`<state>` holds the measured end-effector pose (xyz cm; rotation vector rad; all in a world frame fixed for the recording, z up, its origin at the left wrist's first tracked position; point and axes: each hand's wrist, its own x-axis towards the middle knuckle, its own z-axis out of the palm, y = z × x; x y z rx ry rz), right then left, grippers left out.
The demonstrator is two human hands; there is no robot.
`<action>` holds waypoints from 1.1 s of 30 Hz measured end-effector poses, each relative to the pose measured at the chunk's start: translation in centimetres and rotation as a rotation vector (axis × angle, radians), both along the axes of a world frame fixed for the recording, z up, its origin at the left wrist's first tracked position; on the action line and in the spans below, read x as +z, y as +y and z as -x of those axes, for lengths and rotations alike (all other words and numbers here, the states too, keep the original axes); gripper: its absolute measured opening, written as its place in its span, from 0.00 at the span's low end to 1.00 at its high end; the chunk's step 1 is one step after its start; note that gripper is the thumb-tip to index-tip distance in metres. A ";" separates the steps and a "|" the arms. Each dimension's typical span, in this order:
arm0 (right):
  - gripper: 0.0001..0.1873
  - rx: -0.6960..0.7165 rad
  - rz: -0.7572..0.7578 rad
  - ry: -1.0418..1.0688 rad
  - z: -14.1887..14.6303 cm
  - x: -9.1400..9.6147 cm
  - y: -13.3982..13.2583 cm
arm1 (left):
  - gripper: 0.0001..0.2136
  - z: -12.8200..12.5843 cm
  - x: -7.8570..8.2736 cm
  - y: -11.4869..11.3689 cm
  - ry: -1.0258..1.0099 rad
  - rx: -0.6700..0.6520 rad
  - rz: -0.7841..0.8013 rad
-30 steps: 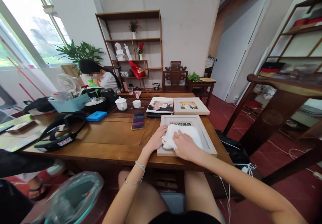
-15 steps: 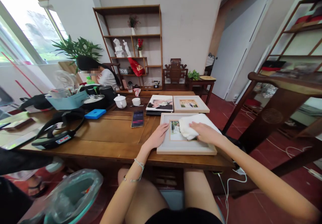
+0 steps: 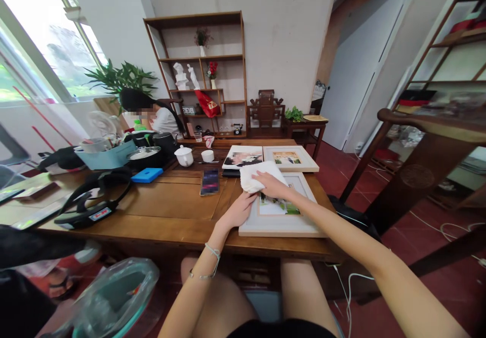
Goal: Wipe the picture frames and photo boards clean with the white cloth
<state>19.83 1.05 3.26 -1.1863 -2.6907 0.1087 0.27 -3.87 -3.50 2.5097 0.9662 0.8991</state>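
Holding folded white cloth [image 3: 249,175] in bunched fingers of right hand [image 3: 273,184] over far-left corner of rectangular pale-wood picture frame [image 3: 273,231] on brown wooden table [image 3: 167,196]. Resting left hand [image 3: 239,212] on frame's left edge; cannot tell finger spread. Likely light, limp; grip mid-fold. Hold fragile-looking frame by rim.

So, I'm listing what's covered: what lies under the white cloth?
The white cloth, under the right hand, covers the far-left corner of the nearer picture frame. Part of the framed photo shows outside the cloth; anything else beneath is hidden.
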 end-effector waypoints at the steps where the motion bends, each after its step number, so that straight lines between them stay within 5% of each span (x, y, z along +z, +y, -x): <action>1: 0.37 0.015 0.002 -0.013 0.0 0.0 -0.1 | 0.21 -0.1 0.1 0.0 -0.007 -0.001 -0.003; 6: 0.38 -0.027 -0.014 -0.091 -2.8 0.6 -0.5 | 0.22 0.1 -0.2 0.1 -0.002 -0.011 -0.003; 15: 0.36 -0.308 -0.052 -0.196 -11.0 1.5 -3.1 | 0.23 0.5 -1.2 0.5 -0.006 0.011 0.004; 26: 0.24 -0.139 0.067 -0.138 -4.5 2.3 -16.2 | 0.25 0.5 -1.3 0.7 -0.011 0.011 0.016; 29: 0.29 -0.124 0.026 -0.085 -4.9 1.3 -14.3 | 0.24 0.5 -1.2 0.6 -0.004 0.008 0.015; 33: 0.38 -0.233 -0.058 -0.115 -7.0 -0.4 -8.4 | 0.23 0.5 -0.9 0.5 0.002 0.008 0.002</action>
